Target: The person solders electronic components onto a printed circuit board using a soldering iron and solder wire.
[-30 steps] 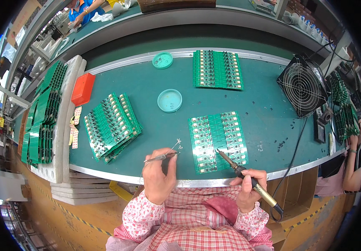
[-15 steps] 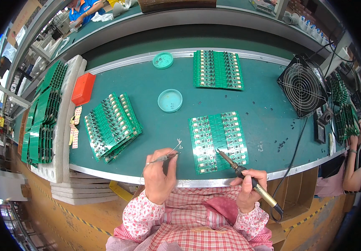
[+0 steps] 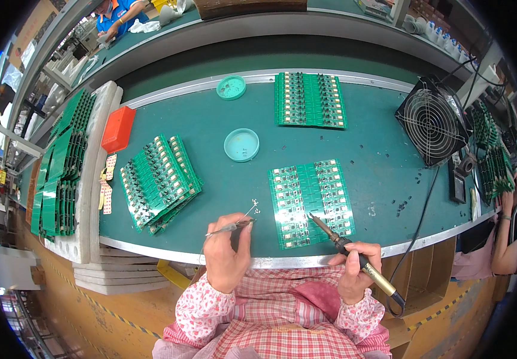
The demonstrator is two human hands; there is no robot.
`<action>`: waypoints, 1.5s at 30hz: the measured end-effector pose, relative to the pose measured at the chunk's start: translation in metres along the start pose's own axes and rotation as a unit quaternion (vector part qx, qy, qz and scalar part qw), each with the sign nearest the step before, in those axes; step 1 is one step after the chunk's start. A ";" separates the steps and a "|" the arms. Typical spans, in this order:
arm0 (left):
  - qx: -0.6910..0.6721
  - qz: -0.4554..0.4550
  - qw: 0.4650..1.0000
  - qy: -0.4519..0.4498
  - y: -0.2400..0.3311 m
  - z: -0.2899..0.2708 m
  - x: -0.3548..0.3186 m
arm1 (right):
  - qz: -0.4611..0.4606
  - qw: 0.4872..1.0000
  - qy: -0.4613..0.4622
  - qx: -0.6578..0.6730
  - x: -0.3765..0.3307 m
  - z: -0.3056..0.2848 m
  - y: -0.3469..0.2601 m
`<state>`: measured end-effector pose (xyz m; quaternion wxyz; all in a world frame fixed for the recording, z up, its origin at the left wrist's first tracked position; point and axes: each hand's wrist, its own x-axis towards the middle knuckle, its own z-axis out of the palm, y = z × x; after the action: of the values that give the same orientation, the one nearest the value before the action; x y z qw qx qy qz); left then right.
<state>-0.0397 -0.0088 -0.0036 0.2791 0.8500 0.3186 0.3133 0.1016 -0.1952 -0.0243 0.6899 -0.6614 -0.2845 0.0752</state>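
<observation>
Left hand [image 3: 227,254], fingers pinched around tweezers [image 3: 229,227] and a thin solder wire [image 3: 249,210], resting at the near edge of the green bench [image 3: 378,155]. Centre: panel of green circuit boards [image 3: 311,200], flat, rows of small white components. Right hand [image 3: 357,272], fist closed on a soldering iron [image 3: 354,254], tip angled onto the panel's near edge.

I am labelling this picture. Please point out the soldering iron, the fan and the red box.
soldering iron [image 3: 354,256]: head view, on its handle just above the right hand's grip.
fan [image 3: 432,121]: head view, on the middle of its wire grille.
red box [image 3: 118,129]: head view, on its top face.
</observation>
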 end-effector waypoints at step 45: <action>-0.062 0.052 0.995 -0.056 0.024 0.017 -0.006 | 0.009 1.000 0.009 0.025 0.000 0.001 -0.002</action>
<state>-0.0222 -0.0331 -0.0009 0.3321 0.8628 0.2378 0.2980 0.1001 -0.1947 -0.0224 0.7082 -0.6468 -0.2706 0.0830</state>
